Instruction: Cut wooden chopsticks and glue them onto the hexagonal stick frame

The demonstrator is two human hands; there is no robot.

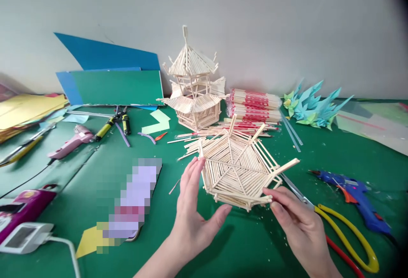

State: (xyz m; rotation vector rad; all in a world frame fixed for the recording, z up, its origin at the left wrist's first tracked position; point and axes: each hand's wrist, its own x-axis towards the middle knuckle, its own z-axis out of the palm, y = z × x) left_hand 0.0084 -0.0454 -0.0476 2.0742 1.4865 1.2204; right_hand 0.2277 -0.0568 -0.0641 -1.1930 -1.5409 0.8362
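Pinching a stick end at the frame (234,167)'s near right corner, the right hand (301,225) has thumb and forefinger together. The left hand (194,210) is spread, fingertips at the frame's left edge. The frame is over the green table (242,248), in front of the pagoda (195,103); scissors (353,229) and blue glue gun (357,197) lie to its right.

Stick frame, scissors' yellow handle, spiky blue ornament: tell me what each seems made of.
Stick frame: probably bare, matte wood, given pale, unpainted sticks. Yellow handle: likely smooth plastic or plastic-coated metal; its even colour leaves both open. Spiky blue ornament: apparently folded paper, matte, judging by thin, sharp-pointed leaves.
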